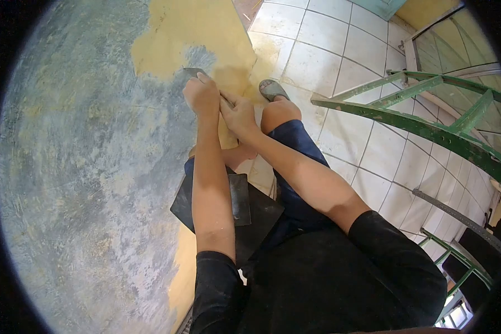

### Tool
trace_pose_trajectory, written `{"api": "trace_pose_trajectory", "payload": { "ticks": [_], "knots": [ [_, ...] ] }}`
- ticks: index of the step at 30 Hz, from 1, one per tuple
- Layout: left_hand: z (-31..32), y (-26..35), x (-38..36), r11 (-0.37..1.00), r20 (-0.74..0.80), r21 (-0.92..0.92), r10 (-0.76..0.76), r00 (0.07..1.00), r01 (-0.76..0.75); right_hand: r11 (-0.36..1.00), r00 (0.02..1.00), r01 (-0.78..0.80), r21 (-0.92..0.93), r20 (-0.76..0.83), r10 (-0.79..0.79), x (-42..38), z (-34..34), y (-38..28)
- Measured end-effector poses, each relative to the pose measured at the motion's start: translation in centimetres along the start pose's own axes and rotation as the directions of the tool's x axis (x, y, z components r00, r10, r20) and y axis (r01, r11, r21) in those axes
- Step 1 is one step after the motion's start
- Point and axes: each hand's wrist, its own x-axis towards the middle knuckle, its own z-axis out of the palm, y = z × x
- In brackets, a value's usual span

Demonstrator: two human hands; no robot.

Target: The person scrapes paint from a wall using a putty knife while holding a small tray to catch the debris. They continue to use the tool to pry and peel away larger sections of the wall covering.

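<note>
Wall (83,167) first, broad and mottled grey-blue with a bare yellow patch (183,39) at its far edge; white floor tiles (339,61) and green ladder (423,125) off to the right. Left hand (201,96) curled and pressed onto a scraper blade (193,72), flat against the wall at the patch's lower border, long axis running back toward the wrists. Right hand (238,114) just behind, closed on the handle, mostly hidden; dark boards (245,214) across the lap.
</note>
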Motion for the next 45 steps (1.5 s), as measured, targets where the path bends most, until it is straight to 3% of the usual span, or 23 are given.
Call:
{"api": "trace_pose_trajectory", "payload": {
  "ticks": [3,7,9,13,15,18,22,24,31,33,34,36,39,42,45],
  "knots": [
    [-0.3,0.3,0.0,0.999,-0.057,0.019,0.044,0.997,-0.043,0.999,0.999,0.024,0.042,-0.022,-0.023,-0.3,0.3,0.1],
    [-1.2,0.8,0.2,1.0,-0.013,-0.009,-0.013,1.0,0.013,0.999,0.995,-0.039,-0.02,-0.092,0.037,-0.6,1.0,0.1],
    [-1.8,1.0,0.5,0.995,0.17,-0.021,-0.088,0.982,0.093,0.999,0.994,-0.007,-0.05,-0.113,0.002,-0.7,1.0,-0.3],
    [-2.9,1.8,1.0,0.985,0.259,-0.069,-0.135,0.956,0.158,0.998,0.995,-0.048,0.03,-0.088,0.05,-0.6,1.1,-0.2],
    [-2.9,2.0,1.1,0.973,0.273,-0.1,-0.175,0.946,0.209,0.997,0.993,0.032,0.067,-0.116,-0.024,-0.3,1.3,0.1],
    [-0.3,0.9,1.6,0.988,0.189,-0.122,-0.074,0.979,0.098,0.997,0.993,-0.079,0.019,-0.084,0.08,0.3,1.0,-0.3],
    [1.5,1.0,2.7,0.985,0.275,-0.144,-0.048,0.96,0.091,0.998,0.987,-0.066,0.022,-0.147,0.068,2.2,1.3,0.6],
    [1.3,1.5,2.4,0.996,0.086,-0.056,0.076,0.993,-0.072,0.999,0.991,-0.043,-0.008,-0.128,0.042,2.2,0.9,0.3],
    [-2.0,1.3,1.3,0.994,0.238,-0.031,-0.092,0.967,0.102,0.997,0.996,0.036,0.065,-0.079,-0.031,0.0,0.8,-0.6],
    [-2.2,1.5,1.1,0.992,0.209,-0.007,-0.12,0.97,0.124,0.995,0.998,-0.048,0.088,-0.036,0.051,-0.2,0.8,-0.5],
    [-1.9,1.5,1.1,0.992,0.21,-0.008,-0.12,0.97,0.124,0.995,0.998,-0.048,0.088,-0.037,0.051,-0.1,0.8,-0.5],
    [-0.8,1.2,1.4,0.998,0.106,0.049,0.038,0.994,-0.044,0.998,0.997,-0.039,0.046,-0.069,0.042,0.7,1.0,0.6],
    [0.3,1.7,2.4,1.0,0.199,0.006,-0.015,0.98,0.014,0.982,0.99,-0.057,0.179,-0.116,0.079,2.4,2.0,2.0],
    [0.5,1.5,2.4,1.0,0.187,0.003,-0.021,0.982,0.021,0.997,0.991,-0.007,0.083,-0.129,0.017,2.2,1.5,1.6],
    [-0.2,1.0,1.3,0.999,0.145,0.021,-0.052,0.988,0.05,0.99,0.997,-0.044,0.133,-0.055,0.052,0.7,1.0,0.8]
  ]
}}
